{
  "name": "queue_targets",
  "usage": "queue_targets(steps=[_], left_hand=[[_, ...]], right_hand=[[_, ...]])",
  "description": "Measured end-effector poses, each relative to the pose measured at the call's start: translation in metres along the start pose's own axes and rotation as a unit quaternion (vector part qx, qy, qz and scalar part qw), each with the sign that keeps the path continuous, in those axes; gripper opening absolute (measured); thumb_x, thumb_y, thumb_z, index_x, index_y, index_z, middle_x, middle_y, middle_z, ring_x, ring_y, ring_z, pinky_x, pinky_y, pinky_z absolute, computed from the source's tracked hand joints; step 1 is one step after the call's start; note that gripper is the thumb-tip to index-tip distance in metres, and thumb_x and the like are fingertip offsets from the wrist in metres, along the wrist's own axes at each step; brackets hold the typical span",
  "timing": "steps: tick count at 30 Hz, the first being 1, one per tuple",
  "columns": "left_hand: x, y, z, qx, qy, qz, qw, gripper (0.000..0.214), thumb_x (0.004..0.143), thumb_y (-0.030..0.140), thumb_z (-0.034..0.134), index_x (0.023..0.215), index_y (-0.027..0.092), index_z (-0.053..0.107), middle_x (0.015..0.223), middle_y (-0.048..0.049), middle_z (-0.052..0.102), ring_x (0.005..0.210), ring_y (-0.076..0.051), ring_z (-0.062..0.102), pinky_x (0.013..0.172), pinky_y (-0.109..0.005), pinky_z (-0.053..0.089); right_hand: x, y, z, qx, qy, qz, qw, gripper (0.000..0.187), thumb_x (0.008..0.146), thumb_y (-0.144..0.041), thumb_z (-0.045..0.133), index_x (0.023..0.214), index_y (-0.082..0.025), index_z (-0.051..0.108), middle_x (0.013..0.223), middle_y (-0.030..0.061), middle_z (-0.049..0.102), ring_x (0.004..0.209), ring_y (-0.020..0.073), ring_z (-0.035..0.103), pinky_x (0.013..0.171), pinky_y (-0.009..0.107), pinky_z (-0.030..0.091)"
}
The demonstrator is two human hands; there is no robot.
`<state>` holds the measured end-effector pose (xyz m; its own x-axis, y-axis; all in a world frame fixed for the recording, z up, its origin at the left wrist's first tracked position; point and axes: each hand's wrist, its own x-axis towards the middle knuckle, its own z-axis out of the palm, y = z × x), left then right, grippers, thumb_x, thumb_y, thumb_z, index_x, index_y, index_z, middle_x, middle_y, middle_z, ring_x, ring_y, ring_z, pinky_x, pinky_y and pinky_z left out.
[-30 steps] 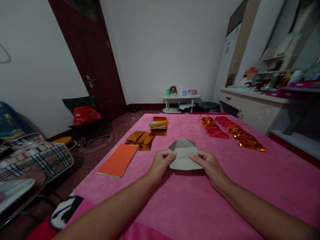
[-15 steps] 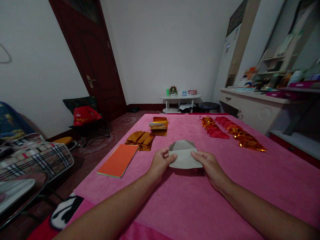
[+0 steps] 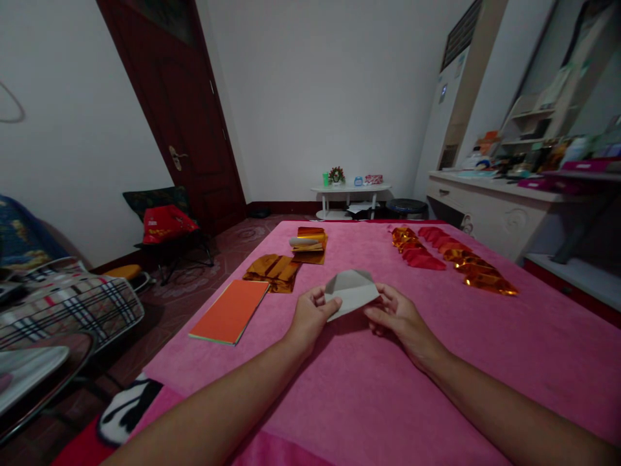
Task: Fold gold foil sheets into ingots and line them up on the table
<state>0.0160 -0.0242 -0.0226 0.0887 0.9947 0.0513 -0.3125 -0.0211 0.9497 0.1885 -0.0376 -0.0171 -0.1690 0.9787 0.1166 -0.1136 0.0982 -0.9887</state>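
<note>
The left hand [image 3: 310, 316] pinches the folded grey paper [image 3: 350, 292] above the pink cloth [image 3: 339, 395], apparently for steadiness, while the right hand [image 3: 402, 320] is half curled at its right edge, whether gripping I cannot tell.

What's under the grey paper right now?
Pink cloth shows below and around the grey paper. The left hand grips one side, its fingers partly covered; whatever lies directly beneath is hidden.

A red bag [image 3: 167, 224] sits on a folding chair [image 3: 137, 202] — near a dark red door [image 3: 179, 110].
</note>
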Motion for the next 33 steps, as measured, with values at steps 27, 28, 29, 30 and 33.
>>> queue_targets(steps=[27,28,29,30,33], left_hand=[[-0.001,0.001,-0.001,0.015,-0.078,-0.024,0.997,0.04,0.068,0.03,0.066,0.102,0.009,0.058,0.059,-0.0034,0.064,0.041,-0.012,0.058,0.041,-0.02,0.045],[-0.001,0.002,-0.002,0.015,-0.079,-0.029,0.996,0.04,0.068,0.029,0.066,0.101,0.01,0.058,0.059,-0.0029,0.063,0.041,-0.012,0.057,0.039,-0.019,0.044],[0.0,0.002,-0.003,0.015,-0.079,-0.034,0.996,0.04,0.067,0.03,0.067,0.1,0.01,0.057,0.059,-0.0023,0.063,0.04,-0.011,0.057,0.038,-0.018,0.042],[0.001,0.003,-0.004,0.016,-0.078,-0.041,0.996,0.04,0.066,0.03,0.068,0.099,0.011,0.057,0.058,-0.0015,0.062,0.04,-0.011,0.057,0.037,-0.017,0.04],[0.002,0.004,-0.006,0.011,-0.07,-0.057,0.996,0.042,0.064,0.032,0.07,0.098,0.011,0.057,0.056,-0.0002,0.061,0.038,-0.009,0.055,0.035,-0.015,0.038]], right_hand=[[0.005,0.007,-0.007,0.011,0.075,0.054,0.996,0.035,0.072,-0.048,0.062,0.064,-0.014,0.059,0.051,0.0015,0.058,0.039,0.0092,0.049,0.038,0.021,0.038],[0.005,0.006,-0.007,0.008,0.074,0.058,0.996,0.035,0.073,-0.048,0.062,0.064,-0.014,0.059,0.05,0.0015,0.057,0.038,0.0094,0.048,0.037,0.021,0.038],[0.004,0.006,-0.007,0.005,0.071,0.061,0.996,0.036,0.073,-0.049,0.061,0.063,-0.014,0.059,0.05,0.0014,0.057,0.037,0.0095,0.048,0.037,0.021,0.037],[0.004,0.006,-0.007,0.003,0.067,0.063,0.996,0.036,0.073,-0.049,0.061,0.063,-0.014,0.059,0.049,0.0014,0.057,0.037,0.0096,0.048,0.037,0.022,0.037],[0.004,0.007,-0.008,0.004,0.058,0.063,0.996,0.037,0.075,-0.05,0.059,0.064,-0.014,0.059,0.05,0.0017,0.058,0.038,0.01,0.049,0.037,0.021,0.038]])
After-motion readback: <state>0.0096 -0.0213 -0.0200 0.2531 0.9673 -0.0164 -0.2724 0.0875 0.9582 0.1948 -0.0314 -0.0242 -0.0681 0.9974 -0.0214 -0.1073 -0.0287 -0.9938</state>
